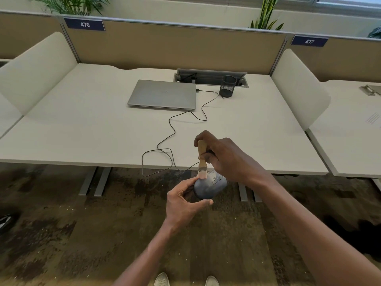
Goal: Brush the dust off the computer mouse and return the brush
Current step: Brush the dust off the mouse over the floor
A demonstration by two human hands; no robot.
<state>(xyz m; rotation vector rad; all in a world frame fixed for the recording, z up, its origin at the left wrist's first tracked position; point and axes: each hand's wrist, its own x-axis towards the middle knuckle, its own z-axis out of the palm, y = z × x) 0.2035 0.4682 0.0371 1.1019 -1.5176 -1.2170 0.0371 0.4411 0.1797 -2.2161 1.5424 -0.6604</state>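
While the left hand cradles the mouse off the desk's near edge and the right hand pinches the brush — hard strokes could knock it floorward, cable dragging.

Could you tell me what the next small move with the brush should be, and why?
Probably sweep the wooden-handled brush across the dusty dark grey computer mouse: its bristles already touch the top, the right hand grips the handle, and the left hand holds the mouse off the desk.

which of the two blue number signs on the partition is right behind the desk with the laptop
The sign reading 476, on the partition's upper left, behind the desk holding the closed laptop. The other sign, 477, sits farther right, behind the neighbouring desk.
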